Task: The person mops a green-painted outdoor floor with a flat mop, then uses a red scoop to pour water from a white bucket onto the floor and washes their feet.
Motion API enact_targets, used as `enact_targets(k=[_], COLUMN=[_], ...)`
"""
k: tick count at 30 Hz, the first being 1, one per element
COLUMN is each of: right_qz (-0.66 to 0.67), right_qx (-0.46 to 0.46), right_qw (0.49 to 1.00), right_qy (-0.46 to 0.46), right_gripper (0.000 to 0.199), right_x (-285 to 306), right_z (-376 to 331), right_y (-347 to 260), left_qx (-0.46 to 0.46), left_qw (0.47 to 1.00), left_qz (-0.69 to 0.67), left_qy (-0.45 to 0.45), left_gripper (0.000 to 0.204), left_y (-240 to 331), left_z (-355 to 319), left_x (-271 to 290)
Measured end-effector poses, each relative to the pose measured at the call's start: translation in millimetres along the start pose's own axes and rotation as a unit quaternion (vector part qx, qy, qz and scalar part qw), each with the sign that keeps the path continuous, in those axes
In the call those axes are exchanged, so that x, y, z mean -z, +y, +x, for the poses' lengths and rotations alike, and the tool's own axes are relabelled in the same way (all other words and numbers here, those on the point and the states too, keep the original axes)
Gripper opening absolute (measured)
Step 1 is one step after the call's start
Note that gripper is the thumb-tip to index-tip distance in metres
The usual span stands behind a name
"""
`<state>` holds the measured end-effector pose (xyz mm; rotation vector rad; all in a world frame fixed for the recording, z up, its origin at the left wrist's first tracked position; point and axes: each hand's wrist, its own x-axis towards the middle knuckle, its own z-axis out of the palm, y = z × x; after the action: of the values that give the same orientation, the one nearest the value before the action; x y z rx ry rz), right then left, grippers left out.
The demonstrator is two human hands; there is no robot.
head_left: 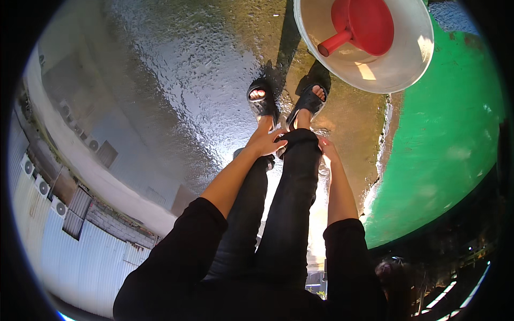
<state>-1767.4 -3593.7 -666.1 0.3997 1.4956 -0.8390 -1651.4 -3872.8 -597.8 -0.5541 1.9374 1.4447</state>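
Observation:
Both of my hands are at the rolled cuff of one leg of my black trousers [297,166]. My left hand [263,143] holds the cuff's left side, its thumb and fingers closing on the dark cloth. On the cuff's other side, my right hand [327,148] grips the fabric near its edge; some of its fingers are hidden behind the leg. Below the cuffs are my bare ankles and black open-toed sandals [309,101], standing on wet ground.
A large white tub [369,77] stands just ahead to the right, with a red dipper [369,27] inside. Wet concrete ground [187,69] spreads left and ahead. A green surface [444,139] lies along the right, past a cracked edge. Corrugated walls with fan units [43,185] are far left.

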Motion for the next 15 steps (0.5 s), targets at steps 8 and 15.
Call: enact_targets(k=[8,15], right_qz=[0.049,-0.145], right_qx=[0.053,-0.03], right_qw=[0.991,0.98], right_qy=[0.115,0.133], right_gripper=[0.02,0.025], right_x=[-10,-43], right_z=[-85,-37], right_y=[5,-66], left_qx=[-0.053,-0.049], left_qw=[0.995,0.997], left_qz=[0.016,0.0], left_qy=[0.086,0.053], left_gripper=[0.081,0.057], left_y=[-11,-11], left_z=[-27,-31], left_x=[2,7])
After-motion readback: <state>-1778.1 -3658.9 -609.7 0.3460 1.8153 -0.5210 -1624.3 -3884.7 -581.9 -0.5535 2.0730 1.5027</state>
